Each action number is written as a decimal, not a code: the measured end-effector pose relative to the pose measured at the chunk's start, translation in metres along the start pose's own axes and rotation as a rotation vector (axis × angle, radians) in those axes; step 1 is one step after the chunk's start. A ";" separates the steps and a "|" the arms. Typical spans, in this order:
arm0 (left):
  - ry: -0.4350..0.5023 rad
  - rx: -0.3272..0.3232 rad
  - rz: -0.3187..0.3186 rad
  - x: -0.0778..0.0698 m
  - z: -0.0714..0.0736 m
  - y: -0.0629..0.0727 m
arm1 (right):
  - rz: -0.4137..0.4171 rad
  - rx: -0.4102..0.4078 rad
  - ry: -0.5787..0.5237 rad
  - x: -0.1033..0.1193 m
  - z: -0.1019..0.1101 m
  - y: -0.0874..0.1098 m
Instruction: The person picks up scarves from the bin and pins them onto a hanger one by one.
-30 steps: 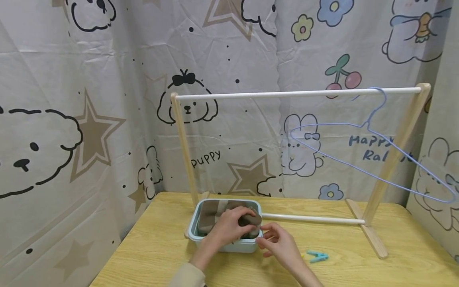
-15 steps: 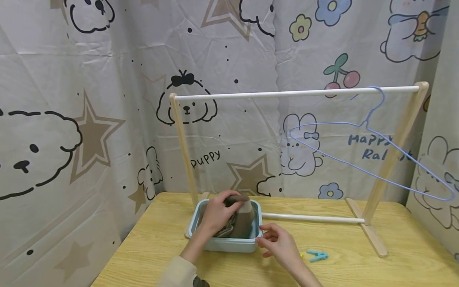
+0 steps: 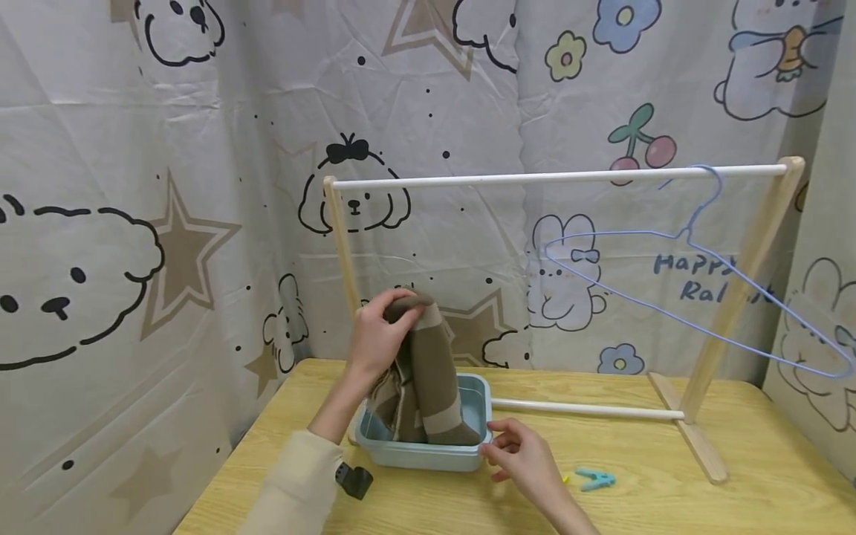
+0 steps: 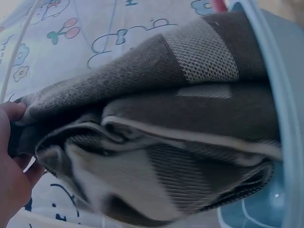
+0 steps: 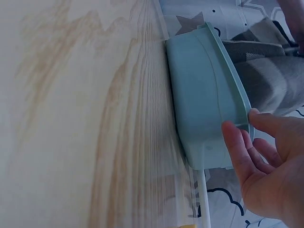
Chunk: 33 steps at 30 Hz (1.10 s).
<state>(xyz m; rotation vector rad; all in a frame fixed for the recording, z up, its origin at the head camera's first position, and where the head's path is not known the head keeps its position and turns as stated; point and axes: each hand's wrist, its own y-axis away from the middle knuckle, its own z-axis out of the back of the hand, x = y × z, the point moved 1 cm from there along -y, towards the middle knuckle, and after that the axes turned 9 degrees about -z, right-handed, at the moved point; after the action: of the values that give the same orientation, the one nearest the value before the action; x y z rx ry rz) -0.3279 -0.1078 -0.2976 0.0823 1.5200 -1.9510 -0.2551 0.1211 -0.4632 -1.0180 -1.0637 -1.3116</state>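
Observation:
My left hand (image 3: 379,327) pinches the top of a brown-and-beige checked knit cloth (image 3: 433,364) and holds it up. Its folds hang down into a light blue plastic basin (image 3: 428,457), where the lower end still rests. In the left wrist view the thick layers of the knit cloth (image 4: 142,71) run from my fingers to the basin's rim (image 4: 270,71); whether it is a scarf or another garment cannot be told. At the basin's right front corner, my right hand (image 3: 524,457) pinches the rim between thumb and fingers, also visible in the right wrist view on the basin (image 5: 204,90).
A wooden rack with a white top rail (image 3: 562,176) stands behind the basin. From its right end hangs a blue wire hanger (image 3: 642,301). Right of my right hand, a turquoise clothespin (image 3: 595,479) lies on the wooden table (image 3: 669,513), with a bit of yellow beside it.
My left hand has gripped the knit cloth and lifted it up and leftward, partly out of the basin. My right hand has stayed at the rim.

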 end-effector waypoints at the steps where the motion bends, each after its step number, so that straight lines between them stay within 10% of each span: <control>1: 0.001 -0.010 0.010 -0.001 0.003 -0.003 | 0.000 0.000 0.003 0.000 0.000 0.000; 33: 0.196 -0.354 -0.075 -0.066 0.061 -0.117 | 0.001 -0.032 -0.024 0.002 -0.003 0.006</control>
<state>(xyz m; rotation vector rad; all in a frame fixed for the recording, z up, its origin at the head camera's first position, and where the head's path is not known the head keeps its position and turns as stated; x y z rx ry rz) -0.3172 -0.1187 -0.1509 0.0654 2.0018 -1.7405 -0.2486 0.1176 -0.4615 -1.0604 -1.0628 -1.3225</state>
